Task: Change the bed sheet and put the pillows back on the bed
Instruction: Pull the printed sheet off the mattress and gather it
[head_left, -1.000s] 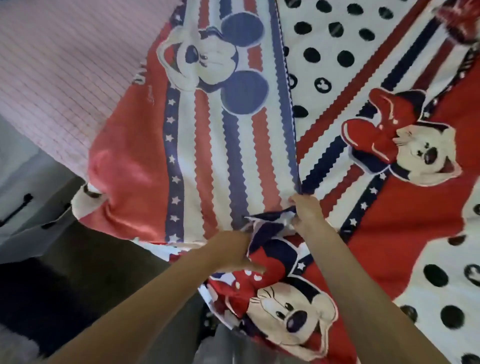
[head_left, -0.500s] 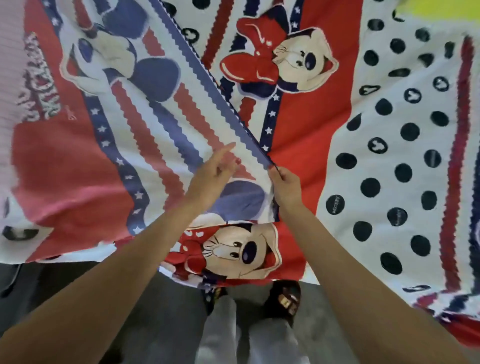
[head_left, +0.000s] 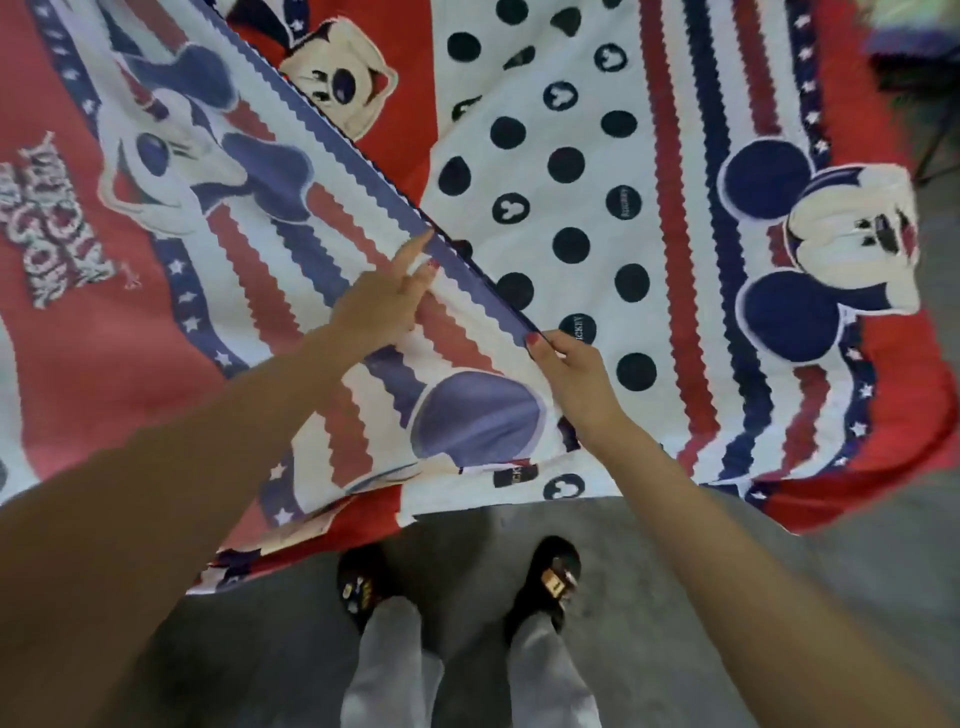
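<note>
A person stands on a grey floor (head_left: 727, 597), looking down at a red, white and blue cartoon-print sheet (head_left: 597, 171) spread out in front of them and hanging toward the floor. A folded edge of the sheet runs diagonally between both hands. The right hand (head_left: 574, 371) pinches this edge with curled fingers. The left hand (head_left: 382, 306) lies open on the sheet with straight fingers touching the fold. Black sandals (head_left: 545, 577) and grey trousers (head_left: 389, 670) show below.
</note>
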